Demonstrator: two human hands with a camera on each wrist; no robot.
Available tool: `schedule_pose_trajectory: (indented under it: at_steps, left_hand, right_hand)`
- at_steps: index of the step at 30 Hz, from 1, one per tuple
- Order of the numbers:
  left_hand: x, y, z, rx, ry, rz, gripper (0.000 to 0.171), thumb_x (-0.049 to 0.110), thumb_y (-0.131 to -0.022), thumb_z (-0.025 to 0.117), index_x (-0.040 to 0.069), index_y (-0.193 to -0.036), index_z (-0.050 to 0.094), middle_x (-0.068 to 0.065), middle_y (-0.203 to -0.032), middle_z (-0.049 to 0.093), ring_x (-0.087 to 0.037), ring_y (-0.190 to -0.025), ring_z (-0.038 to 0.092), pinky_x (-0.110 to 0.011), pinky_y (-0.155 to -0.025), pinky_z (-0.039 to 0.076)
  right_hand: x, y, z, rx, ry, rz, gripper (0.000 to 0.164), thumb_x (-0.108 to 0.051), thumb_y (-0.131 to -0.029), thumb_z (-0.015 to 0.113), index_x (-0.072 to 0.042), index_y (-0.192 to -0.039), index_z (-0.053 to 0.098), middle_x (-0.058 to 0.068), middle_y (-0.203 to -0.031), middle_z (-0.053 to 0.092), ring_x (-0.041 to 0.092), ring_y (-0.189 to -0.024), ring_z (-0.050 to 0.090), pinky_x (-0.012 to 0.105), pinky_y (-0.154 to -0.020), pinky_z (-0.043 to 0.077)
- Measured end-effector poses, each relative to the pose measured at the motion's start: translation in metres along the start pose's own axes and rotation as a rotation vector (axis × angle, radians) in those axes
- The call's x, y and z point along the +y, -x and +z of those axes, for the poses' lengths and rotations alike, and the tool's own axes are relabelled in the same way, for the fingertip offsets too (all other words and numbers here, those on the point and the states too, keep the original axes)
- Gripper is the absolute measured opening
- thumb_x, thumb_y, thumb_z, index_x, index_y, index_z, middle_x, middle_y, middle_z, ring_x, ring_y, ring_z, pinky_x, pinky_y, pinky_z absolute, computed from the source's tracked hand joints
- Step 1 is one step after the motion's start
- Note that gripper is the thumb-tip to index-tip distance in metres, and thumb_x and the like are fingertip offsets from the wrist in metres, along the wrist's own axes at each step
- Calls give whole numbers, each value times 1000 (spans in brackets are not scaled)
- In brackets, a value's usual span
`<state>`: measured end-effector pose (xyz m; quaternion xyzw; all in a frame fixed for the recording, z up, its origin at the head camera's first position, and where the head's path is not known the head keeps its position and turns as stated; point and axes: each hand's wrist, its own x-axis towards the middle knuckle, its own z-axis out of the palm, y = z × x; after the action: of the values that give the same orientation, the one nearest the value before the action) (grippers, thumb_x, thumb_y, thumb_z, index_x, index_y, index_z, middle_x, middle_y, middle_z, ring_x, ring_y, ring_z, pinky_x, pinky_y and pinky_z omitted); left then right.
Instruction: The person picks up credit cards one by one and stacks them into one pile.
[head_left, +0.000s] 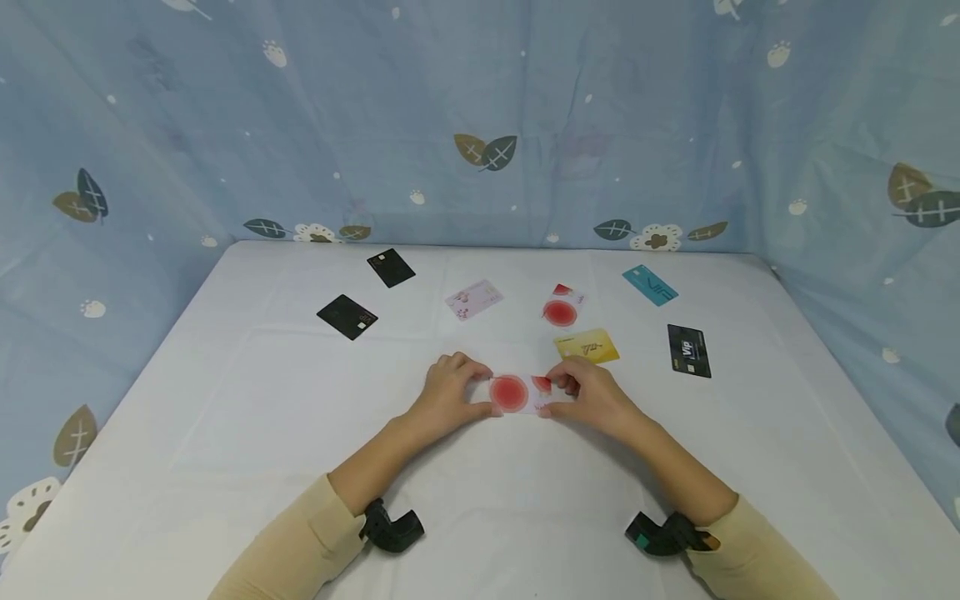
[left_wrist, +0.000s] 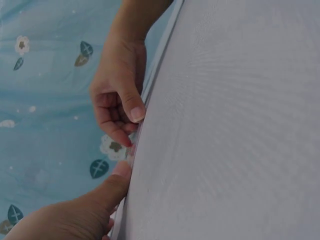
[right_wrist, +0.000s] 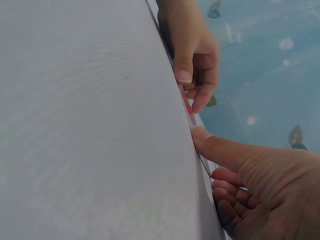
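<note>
A white card with a red circle (head_left: 509, 393) lies flat near the middle of the white table, between both hands. My left hand (head_left: 448, 392) grips its left end, thumb at the near corner and index finger at the far one. At the opposite end my right hand (head_left: 598, 398) holds the card the same way. In the left wrist view the left thumb (left_wrist: 112, 190) is close to the tabletop, and the card shows only as a thin edge. From the right wrist, the right hand (right_wrist: 260, 175) hides most of its end of the card.
Beyond the hands lie a yellow card (head_left: 588, 345), another red-circle card (head_left: 560, 310), a pink-flowered card (head_left: 474, 300), two black cards (head_left: 347, 317) at left, a teal VIP card (head_left: 650, 285) and a black VIP card (head_left: 688, 351) at right. A blue patterned curtain (head_left: 420, 100) stands behind.
</note>
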<state>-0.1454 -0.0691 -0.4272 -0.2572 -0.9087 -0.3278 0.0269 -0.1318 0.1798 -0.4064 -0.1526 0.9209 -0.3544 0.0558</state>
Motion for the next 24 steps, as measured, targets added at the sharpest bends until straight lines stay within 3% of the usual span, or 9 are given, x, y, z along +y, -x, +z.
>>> schedule_pose_trajectory:
  at_steps: [9, 24]
  left_hand:
    - [4, 2, 7, 13, -11, 45, 49, 34, -67, 83, 8, -104, 65, -7, -98, 55, -25, -93, 48, -41, -81, 36]
    - [17, 3, 12, -8, -24, 49, 49, 35, -66, 84, 10, -103, 64, -4, -98, 54, -23, -94, 47, -39, -82, 36]
  right_hand:
    - [4, 8, -3, -7, 7, 17, 44, -22, -69, 85, -5, -103, 63, 1, -87, 55, 16, -80, 50, 23, -69, 46]
    - [14, 18, -9, -5, -4, -19, 42, -21, -70, 85, -4, -102, 63, 1, -86, 54, 16, -80, 49, 21, -68, 46]
